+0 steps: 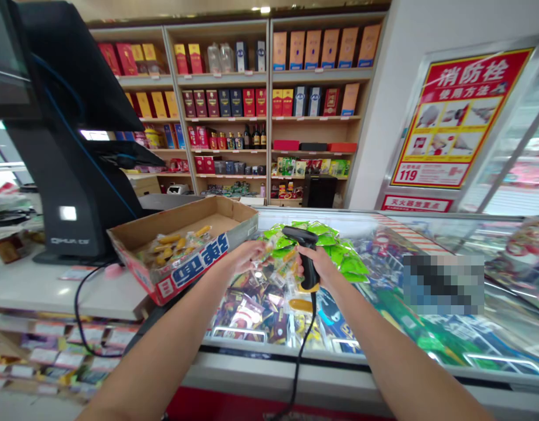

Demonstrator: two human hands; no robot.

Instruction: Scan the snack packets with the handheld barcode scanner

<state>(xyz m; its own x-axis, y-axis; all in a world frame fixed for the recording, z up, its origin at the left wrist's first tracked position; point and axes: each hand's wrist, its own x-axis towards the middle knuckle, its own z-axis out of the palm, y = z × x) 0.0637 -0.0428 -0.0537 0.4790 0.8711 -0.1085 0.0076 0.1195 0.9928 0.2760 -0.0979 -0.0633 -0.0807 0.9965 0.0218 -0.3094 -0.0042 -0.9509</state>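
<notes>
A black handheld barcode scanner [305, 257] with a yellow base sits upright in the right hand [318, 266], fingers wrapped round its grip and its head turned toward the left, above the glass lid of a chest freezer [383, 234]. Its black cable [301, 351] drops from the handle over the freezer's front edge. Just beside the scanner's head, the left hand [247, 257] pinches a small clear snack packet [275, 263] with yellow contents, fingers closed on its edge; the packet hangs between the two hands, close to the scanner. Under the glass lie green-wrapped ice creams [339, 251] and a jumble of other coloured frozen packs.

To the left, an open cardboard box [185, 245] printed in red and blue rests tilted on the edge of the white counter [41, 286], with more of the same yellow packets [172, 245] inside. Behind it stands a black checkout terminal [67, 152] with a second small screen. Wooden shelves [269, 76] along the back wall carry boxed liquor and bottles. On the right, a red and yellow fire-hydrant instruction poster [457, 117] leans in its metal frame.
</notes>
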